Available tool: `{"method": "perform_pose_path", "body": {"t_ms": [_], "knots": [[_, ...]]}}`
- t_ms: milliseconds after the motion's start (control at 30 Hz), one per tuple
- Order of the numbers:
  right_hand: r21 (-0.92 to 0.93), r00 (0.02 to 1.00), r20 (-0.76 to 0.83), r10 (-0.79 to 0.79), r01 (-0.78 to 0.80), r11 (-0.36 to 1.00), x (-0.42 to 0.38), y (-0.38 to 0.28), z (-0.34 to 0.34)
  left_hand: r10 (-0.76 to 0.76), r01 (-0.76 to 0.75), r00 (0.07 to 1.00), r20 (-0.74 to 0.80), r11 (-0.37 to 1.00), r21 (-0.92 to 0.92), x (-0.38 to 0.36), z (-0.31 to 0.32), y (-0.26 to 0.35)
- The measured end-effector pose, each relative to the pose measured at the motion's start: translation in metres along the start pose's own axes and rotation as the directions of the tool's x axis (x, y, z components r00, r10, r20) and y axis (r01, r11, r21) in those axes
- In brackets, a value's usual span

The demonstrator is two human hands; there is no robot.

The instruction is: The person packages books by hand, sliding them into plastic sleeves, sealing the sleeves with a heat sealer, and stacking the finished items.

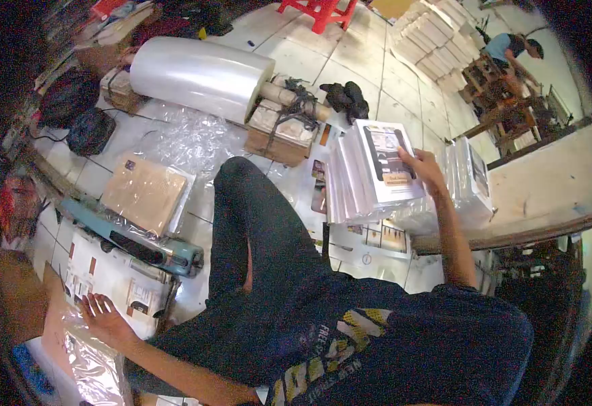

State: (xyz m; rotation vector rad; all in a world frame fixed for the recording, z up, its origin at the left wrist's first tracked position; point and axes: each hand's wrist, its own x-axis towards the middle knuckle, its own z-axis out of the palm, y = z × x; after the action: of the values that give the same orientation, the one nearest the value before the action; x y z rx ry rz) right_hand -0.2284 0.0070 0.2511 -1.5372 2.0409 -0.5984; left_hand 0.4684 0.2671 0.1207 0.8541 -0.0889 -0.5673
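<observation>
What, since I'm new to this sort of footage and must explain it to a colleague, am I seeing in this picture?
There is no machine working the things here: the two hands are a person's own, bare. The single picture comes from a camera worn on that person's head, looking forward and down, so their dark clothes show too.

On the pale tiled floor lie a large, shiny roll of clear plastic film, a flat brown package in clear plastic and a long teal bar-shaped device.

The right hand touches the stack of white printed booklets; how firmly it grips is unclear. The left hand, fingers spread, is near a shiny plastic-wrapped pack and appears to hold nothing.
</observation>
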Motion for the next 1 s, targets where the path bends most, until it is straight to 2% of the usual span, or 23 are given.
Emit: {"method": "perform_pose_path", "body": {"t_ms": [33,67,100,167,200,233,267,300,333,367,400,433,467,500,567,600,633,667,700,767,833,867,1000], "knots": [[-0.319,0.996,-0.081,-0.024,-0.003,0.948,0.007,-0.005,-0.001,0.042,-0.040,0.998,-0.040,0.999,0.033,-0.004,0.007,-0.001],[-0.567,0.882,-0.375,-0.285,0.025,0.823,-0.006,-0.025,0.018,0.096,-0.094,0.995,-0.030,0.993,0.065,-0.005,0.005,-0.004],[-0.558,0.892,-0.344,-0.294,0.058,0.828,-0.014,-0.051,0.027,0.039,-0.021,0.991,-0.130,0.991,0.135,0.008,-0.002,-0.006],[-0.553,0.566,-0.440,-0.698,0.441,0.706,-0.020,-0.104,0.058,0.046,-0.044,0.999,-0.019,0.992,0.117,0.008,-0.018,-0.013],[-0.507,0.577,-0.413,-0.704,0.497,0.704,-0.020,-0.120,0.093,0.104,-0.107,0.994,0.025,0.965,0.239,0.002,-0.011,-0.017],[-0.254,0.669,-0.341,-0.660,0.611,0.750,-0.022,-0.138,0.125,0.098,-0.094,0.995,-0.013,0.980,0.175,0.002,-0.012,-0.021],[0.011,0.739,-0.244,-0.628,0.649,0.760,-0.029,-0.158,0.153,-0.037,0.074,0.982,-0.183,0.977,0.198,0.002,0.009,-0.016],[0.139,0.823,-0.038,-0.567,0.566,0.812,-0.049,-0.188,0.183,-0.050,0.124,0.959,-0.277,0.959,0.255,-0.010,0.033,-0.014],[0.200,0.807,0.042,-0.589,0.570,0.797,-0.047,-0.196,0.228,-0.060,0.130,0.962,-0.266,0.959,0.253,-0.008,0.025,-0.018],[0.245,0.700,0.064,-0.711,0.679,0.691,-0.051,-0.206,0.267,-0.010,0.083,0.966,-0.259,0.958,0.275,-0.007,0.022,-0.024],[0.342,0.688,0.124,-0.715,0.647,0.681,-0.046,-0.212,0.314,0.015,0.038,0.982,-0.186,0.959,0.281,-0.010,0.012,-0.030],[0.355,0.730,0.165,-0.664,0.584,0.730,-0.058,-0.231,0.336,0.039,-0.006,0.993,-0.111,0.957,0.290,-0.015,0.005,-0.033],[0.256,0.728,0.070,-0.681,0.647,0.718,-0.057,-0.239,0.372,0.043,0.011,0.988,-0.151,0.941,0.337,-0.021,0.013,-0.035],[0.278,0.723,0.075,-0.687,0.647,0.710,-0.059,-0.249,0.384,0.050,0.027,0.981,-0.190,0.923,0.384,-0.028,0.023,-0.037],[0.059,0.784,0.324,-0.529,0.541,0.839,-0.061,-0.266,0.403,0.166,-0.151,0.986,0.032,0.773,0.616,-0.036,0.010,-0.058],[0.169,0.748,0.349,-0.565,0.543,0.823,-0.042,-0.255,0.429,0.088,-0.003,0.991,-0.103,0.773,0.634,-0.052,0.028,-0.058],[0.179,0.742,0.351,-0.571,0.545,0.819,-0.025,-0.254,0.433,0.042,-0.048,0.999,0.024,0.804,0.593,-0.076,0.051,-0.056],[0.213,0.702,0.484,-0.522,0.484,0.849,-0.007,-0.251,0.435,0.013,-0.104,0.992,0.129,0.671,0.734,-0.086,0.045,-0.066],[0.232,0.644,0.608,-0.464,0.416,0.880,0.005,-0.248,0.434,-0.110,0.029,0.992,0.066,0.693,0.720,-0.106,0.064,-0.070],[0.264,0.640,0.623,-0.451,0.371,0.890,0.015,-0.246,0.421,-0.308,0.156,0.944,0.122,0.738,0.656,-0.135,0.081,-0.089],[0.185,0.717,0.548,-0.430,0.397,0.899,0.023,-0.243,0.410,-0.446,0.227,0.874,0.194,0.727,0.649,-0.157,0.106,-0.105],[0.104,0.712,0.536,-0.453,0.477,0.873,0.027,-0.242,0.407,-0.490,0.246,0.842,0.226,0.721,0.647,-0.164,0.116,-0.113],[0.105,0.702,0.443,-0.558,0.577,0.810,0.008,-0.241,0.354,-0.523,0.318,0.825,0.214,0.742,0.590,-0.171,0.132,-0.143]]}}
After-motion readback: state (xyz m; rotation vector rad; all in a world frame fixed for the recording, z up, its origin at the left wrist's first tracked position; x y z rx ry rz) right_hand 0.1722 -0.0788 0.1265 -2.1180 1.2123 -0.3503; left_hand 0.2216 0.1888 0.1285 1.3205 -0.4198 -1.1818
